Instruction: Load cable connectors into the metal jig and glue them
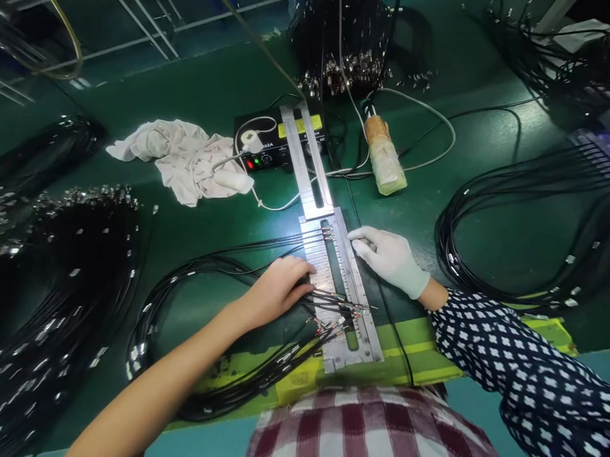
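Left hand and gloved right hand flank the slotted metal fixture

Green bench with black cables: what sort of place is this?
Probably a cable-assembly workshop: bundles of black cables lie on the green bench, cable ends lie across a slotted metal jig, and a black electrical box stands beyond it.

R hand is gloved wht — dk patterned slv, maroon chkd garment.

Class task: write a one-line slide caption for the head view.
A bare left hand and a gloved right hand at a slotted metal fixture laid with black cables on a green table.
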### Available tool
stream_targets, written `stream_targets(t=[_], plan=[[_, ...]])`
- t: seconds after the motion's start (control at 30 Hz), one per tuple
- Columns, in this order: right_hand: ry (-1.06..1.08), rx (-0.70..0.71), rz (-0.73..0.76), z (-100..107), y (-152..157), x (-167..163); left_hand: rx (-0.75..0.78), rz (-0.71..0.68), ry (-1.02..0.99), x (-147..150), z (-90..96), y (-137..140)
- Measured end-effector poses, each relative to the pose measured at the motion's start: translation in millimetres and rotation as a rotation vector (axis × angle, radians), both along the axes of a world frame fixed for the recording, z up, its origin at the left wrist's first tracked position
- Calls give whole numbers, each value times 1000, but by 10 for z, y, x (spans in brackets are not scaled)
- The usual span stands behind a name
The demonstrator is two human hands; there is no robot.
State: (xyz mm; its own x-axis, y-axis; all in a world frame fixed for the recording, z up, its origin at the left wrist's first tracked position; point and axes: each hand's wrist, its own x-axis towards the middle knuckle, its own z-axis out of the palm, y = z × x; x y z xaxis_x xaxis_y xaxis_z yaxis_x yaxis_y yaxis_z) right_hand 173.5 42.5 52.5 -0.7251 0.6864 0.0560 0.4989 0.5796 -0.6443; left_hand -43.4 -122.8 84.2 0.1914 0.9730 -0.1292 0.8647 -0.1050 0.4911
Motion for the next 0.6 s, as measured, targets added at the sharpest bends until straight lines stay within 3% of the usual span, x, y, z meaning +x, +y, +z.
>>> stream_targets(t=[0.13,0.27,0.4,0.6], plan=[[19,-5,-4,2,-8,-4,-80,67,-240,-55,7,-160],[35,-16,-8,7,-15,-4,67,226,-421,-97,-94,-98],[55,-7,-4,5,-10,2,272,320,-283,-148,-158,15],[33,-27,10,14,-4,8,328,121,-52,-270,-177,125]])
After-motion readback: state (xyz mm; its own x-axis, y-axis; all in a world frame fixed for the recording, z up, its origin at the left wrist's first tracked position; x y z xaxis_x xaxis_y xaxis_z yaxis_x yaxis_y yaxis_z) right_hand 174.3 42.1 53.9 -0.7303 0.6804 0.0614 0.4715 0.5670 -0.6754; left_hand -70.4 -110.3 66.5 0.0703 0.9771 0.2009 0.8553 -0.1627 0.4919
